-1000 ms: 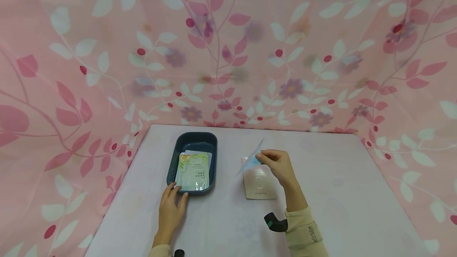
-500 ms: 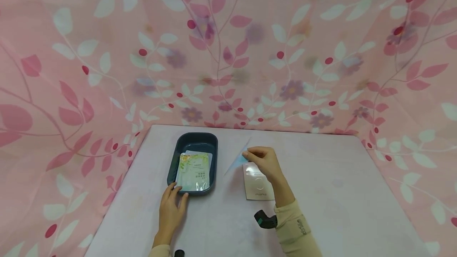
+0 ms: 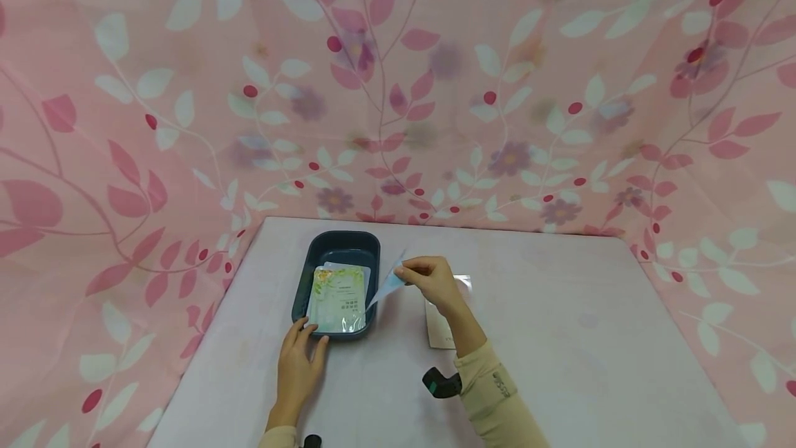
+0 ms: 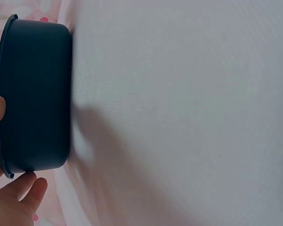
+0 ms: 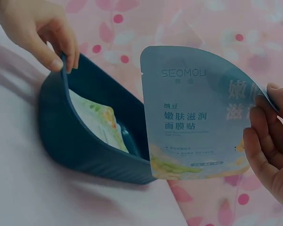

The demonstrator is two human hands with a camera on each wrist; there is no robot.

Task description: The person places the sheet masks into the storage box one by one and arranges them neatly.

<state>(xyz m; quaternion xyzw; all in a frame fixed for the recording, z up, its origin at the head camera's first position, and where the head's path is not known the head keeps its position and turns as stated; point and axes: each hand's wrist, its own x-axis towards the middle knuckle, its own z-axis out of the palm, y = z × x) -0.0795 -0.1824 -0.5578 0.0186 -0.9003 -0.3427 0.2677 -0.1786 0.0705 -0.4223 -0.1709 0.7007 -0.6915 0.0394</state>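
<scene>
My right hand pinches a light blue face mask packet by one edge, and the packet bends near the fingers. It is held tilted, beside and above the right rim of a dark blue plastic bin. My left hand grips the bin's near-left corner; in the left wrist view its fingers touch the bin's outer wall. Inside the bin lies a green and white face mask packet, over another pale packet that shows only at its edges.
A beige packet lies flat on the white-covered table, partly hidden by my right wrist. Black wrist cameras are worn on my arms. Pink floral cloth hangs behind and around the table.
My right hand has carried the light blue packet leftward, from above the beige packet to the bin's right rim. The left hand has stayed at the bin's corner.
</scene>
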